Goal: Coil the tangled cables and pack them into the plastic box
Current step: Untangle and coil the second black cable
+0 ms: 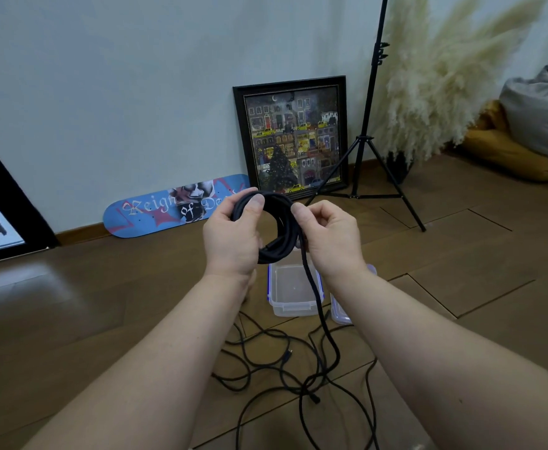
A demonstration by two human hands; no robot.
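Two hands are on one cable. My left hand (pixel 232 237) grips the black coil (pixel 274 222), thumb pressed over its top left arc and the other fingers curled round behind it (I cannot see those). My right hand (pixel 328 235) pinches the same cable at the coil's upper right edge, thumb and forefinger closed on the strand, the remaining fingers curled in towards the palm.

The coil stands nearly upright between my hands, its opening facing me. From just below my right fingers the loose tail (pixel 315 287) drops almost straight down, crossing in front of the plastic box (pixel 293 292), then bends right and runs into the tangle of cables (pixel 266 368) on the near floor. So the length yet to be wound lies below and nearer than the coil, its long axis running vertical, and my right hand is the one closer to it. As I judge it, that hand should slide down the tail and bring the next loop up to the left.

The box sits open on the wooden floor (pixel 461 271) directly beneath the coil, with its lid (pixel 339 311) just to the right of it.
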